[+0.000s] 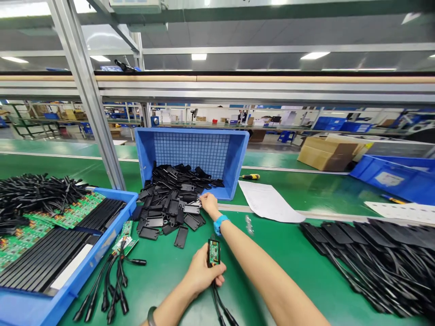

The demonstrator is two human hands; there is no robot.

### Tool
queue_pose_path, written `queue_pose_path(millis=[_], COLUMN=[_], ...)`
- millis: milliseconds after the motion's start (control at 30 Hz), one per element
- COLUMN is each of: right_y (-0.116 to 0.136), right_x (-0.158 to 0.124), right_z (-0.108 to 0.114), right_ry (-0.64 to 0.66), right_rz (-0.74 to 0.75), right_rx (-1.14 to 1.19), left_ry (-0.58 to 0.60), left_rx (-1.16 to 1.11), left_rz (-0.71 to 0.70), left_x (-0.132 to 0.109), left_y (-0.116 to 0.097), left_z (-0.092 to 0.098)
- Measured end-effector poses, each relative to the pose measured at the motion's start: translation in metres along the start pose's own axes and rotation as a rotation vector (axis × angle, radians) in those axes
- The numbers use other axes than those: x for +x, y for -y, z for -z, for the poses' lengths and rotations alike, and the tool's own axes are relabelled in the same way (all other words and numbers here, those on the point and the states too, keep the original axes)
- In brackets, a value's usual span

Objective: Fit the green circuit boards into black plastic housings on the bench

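My left hand (204, 271) holds a black case (214, 253) with a green circuit board inside, its open side up. Black cables run from the lower end of the case toward me. My right hand (209, 202), with a blue band on its wrist, reaches to the right edge of a heap of black plastic covers (170, 203). Its fingers are closed at the heap, and what they grip is too small to make out. The heap spills out of a blue crate (192, 147) lying on its side.
At left, a blue tray (115, 226) holds circuit boards and cables; loose cabled boards (127, 240) lie beside it. At right are finished-looking black cased units (370, 253), a paper sheet (270, 201), a screwdriver (250, 177) and a small clear bag (249, 225).
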State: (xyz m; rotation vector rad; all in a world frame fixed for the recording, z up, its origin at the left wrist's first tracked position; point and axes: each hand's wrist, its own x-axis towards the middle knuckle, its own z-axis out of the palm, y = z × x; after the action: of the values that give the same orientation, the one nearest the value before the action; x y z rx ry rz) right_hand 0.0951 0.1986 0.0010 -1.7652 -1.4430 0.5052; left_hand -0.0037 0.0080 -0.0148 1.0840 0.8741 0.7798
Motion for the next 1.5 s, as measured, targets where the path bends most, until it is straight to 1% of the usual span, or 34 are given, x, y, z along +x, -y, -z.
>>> queue_pose_path(millis=[67,133,233,300,333,433,500,567,667,967,1167,1233,1333,1367,1433,1500], right_y=[0.003,0.004,0.000,-0.007,-0.011,-0.027,-0.035,-0.041,-0.045,-0.045,-0.048,-0.048,-0.050,-0.050,-0.051,-0.052], right_x=[-0.007,-0.020,-0.050,-0.077,-0.090,-0.126,-0.143,-0.153,-0.159,-0.163,-0.164,-0.165,-0.164,-0.164,-0.163,-0.165], right_z=[0.012,0.030,0.062,0.082,0.090,0.106,0.108,0.106,0.102,0.106,0.101,0.100,0.098,0.098,0.095,0.094], right_ry=[-0.068,-0.114,-0.092,-0.023,0.032,0.213,0.266,0.266,0.258,0.260,0.283,0.325,0.454,0.477,0.467,0.422], right_rz=[0.084,0.163,0.240,0.253,0.238,0.138,0.078,0.042,0.007,-0.011,-0.009,-0.034,-0.043,-0.029,0.000,0.024], right_rx=[0.111,0.222,0.356,0.433,0.478,0.599,0.632,0.652,0.674,0.700,0.695,0.716,0.722,0.710,0.669,0.591], left_ry=[-0.004,-0.003,0.001,0.009,0.017,0.077,0.133,0.172,0.186,0.188,0.166,0.165,0.165,0.163,0.150,0.129], left_rx=[-0.026,-0.057,-0.100,-0.122,-0.130,-0.135,-0.127,-0.118,-0.096,-0.023,0.059,0.089,0.114,0.118,0.127,0.124], left_rz=[0.009,0.020,0.027,0.027,0.027,0.016,-0.009,-0.034,-0.025,-0.015,-0.037,-0.057,-0.085,-0.085,-0.071,-0.043], left_x=[0.000,0.001,0.001,0.001,0.001,0.000,-0.001,-0.002,-0.003,-0.003,-0.005,-0.005,-0.005,-0.005,-0.005,-0.005], left_y=[-0.001,-0.002,-0.002,-0.003,-0.003,-0.004,-0.005,-0.006,-0.006,-0.007,-0.005,-0.004,-0.003,-0.003,-0.003,-0.003], left_z=[0.001,0.001,0.002,0.004,0.004,0.007,0.008,0.008,0.006,0.004,0.001,0.001,0.000,0.000,-0.001,-0.003])
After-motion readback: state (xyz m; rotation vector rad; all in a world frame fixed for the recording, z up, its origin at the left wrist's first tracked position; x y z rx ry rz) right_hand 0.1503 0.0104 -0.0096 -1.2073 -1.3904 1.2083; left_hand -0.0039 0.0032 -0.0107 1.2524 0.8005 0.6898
